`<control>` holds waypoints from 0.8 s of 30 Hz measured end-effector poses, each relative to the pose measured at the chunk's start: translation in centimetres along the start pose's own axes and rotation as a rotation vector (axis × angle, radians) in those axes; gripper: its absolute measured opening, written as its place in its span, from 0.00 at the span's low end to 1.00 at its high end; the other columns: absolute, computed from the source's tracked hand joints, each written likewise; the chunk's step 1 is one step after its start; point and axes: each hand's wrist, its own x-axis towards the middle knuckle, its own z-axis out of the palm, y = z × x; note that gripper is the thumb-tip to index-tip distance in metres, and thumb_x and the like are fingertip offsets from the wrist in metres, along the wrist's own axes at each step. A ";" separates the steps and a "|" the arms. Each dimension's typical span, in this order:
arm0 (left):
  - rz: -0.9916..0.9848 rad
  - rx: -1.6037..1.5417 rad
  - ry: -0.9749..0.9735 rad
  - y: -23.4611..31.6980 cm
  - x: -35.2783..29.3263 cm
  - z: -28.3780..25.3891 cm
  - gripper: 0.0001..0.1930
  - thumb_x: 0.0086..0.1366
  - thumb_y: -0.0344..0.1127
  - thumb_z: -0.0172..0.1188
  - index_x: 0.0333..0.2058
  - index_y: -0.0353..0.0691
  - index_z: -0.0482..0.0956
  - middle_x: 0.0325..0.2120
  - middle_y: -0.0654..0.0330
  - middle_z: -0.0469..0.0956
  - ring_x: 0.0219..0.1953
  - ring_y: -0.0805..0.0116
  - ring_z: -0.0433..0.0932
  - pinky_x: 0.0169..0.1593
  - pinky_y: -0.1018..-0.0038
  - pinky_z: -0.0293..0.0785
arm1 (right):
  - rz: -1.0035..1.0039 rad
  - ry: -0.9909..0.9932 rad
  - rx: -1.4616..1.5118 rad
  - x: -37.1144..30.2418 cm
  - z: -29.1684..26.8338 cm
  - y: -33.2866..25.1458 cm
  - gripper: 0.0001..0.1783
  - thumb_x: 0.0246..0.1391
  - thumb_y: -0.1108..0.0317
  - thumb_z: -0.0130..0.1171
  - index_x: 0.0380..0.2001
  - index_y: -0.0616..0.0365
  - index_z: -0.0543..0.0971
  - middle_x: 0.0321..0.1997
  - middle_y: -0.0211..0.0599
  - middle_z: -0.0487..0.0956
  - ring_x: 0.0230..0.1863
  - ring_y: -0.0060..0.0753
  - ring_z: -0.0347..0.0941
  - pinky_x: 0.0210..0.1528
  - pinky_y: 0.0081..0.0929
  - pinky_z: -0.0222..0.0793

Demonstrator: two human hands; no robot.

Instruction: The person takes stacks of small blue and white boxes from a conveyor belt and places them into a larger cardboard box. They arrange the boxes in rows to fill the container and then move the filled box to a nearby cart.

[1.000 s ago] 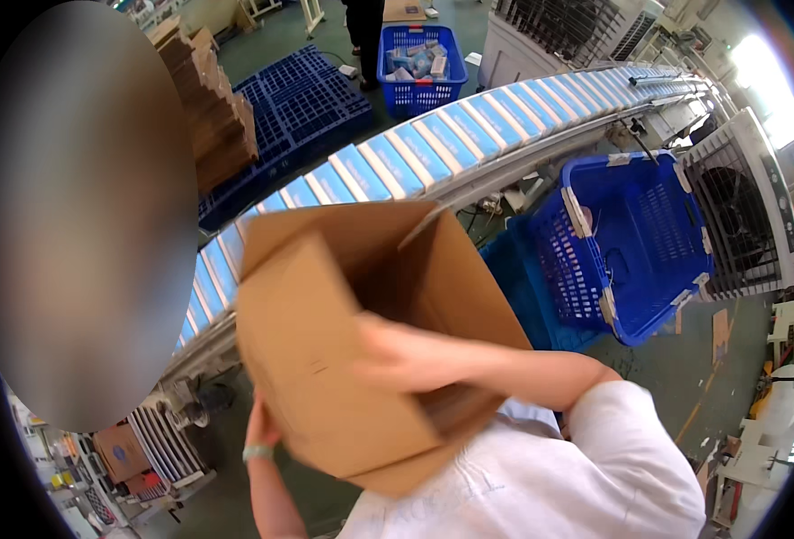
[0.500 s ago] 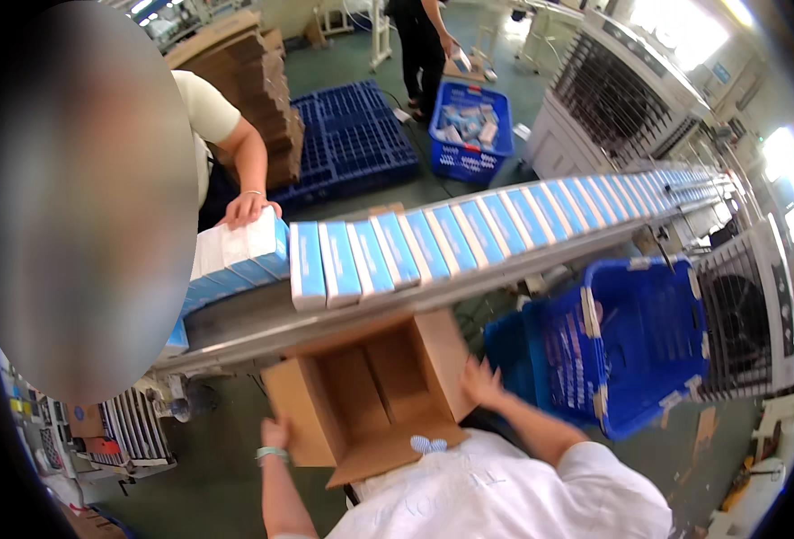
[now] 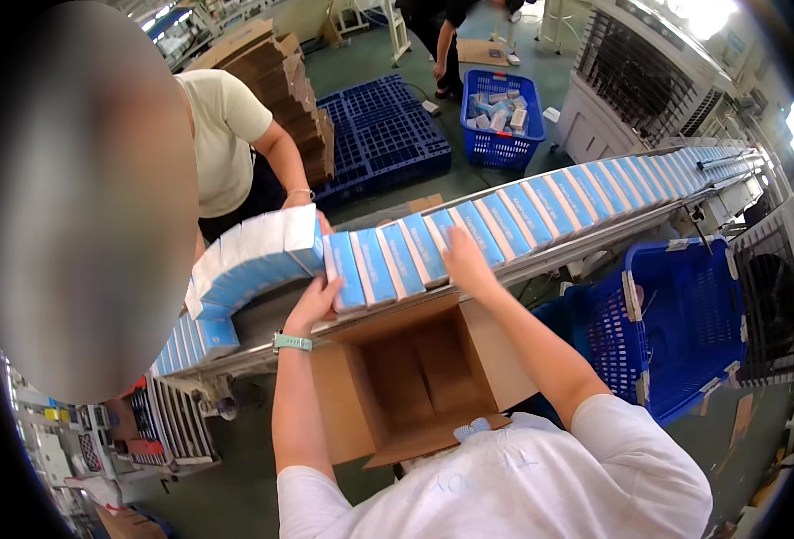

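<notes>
A row of blue-and-white cartons [image 3: 406, 256] stands closely packed along the conveyor. My left hand [image 3: 314, 304] is pressed against the left end of this row, fingers partly hidden by the end carton. Farther right, my right hand [image 3: 469, 262] grips the row from above, its fingertips hidden among the cartons. Several cartons lie between my two hands. Below them, against the conveyor's near edge, an open brown cardboard box [image 3: 424, 382] faces up with flaps spread and nothing in it.
Across the conveyor [image 3: 266, 334], a co-worker's hands hold a curved stack of cartons [image 3: 253, 260]. A blue basket [image 3: 675, 332] stands at right; another basket [image 3: 503, 148] with small boxes is behind the conveyor. A blue pallet [image 3: 383, 135] lies near stacked cardboard [image 3: 293, 99].
Both my hands have left the sides of the cardboard box and reached forward to the carton row. The co-worker's carton stack is now raised into a curve.
</notes>
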 end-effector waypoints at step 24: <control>0.233 0.063 0.558 -4.7 -6.6 -9.9 0.32 0.58 0.48 0.53 0.53 0.31 0.57 0.44 0.47 0.70 0.46 0.59 0.70 0.50 0.70 0.63 | 0.110 -0.077 0.361 0.9 -0.7 -14.3 0.52 0.40 0.47 0.59 0.61 0.56 0.43 0.45 0.60 0.70 0.44 0.58 0.68 0.45 0.39 0.64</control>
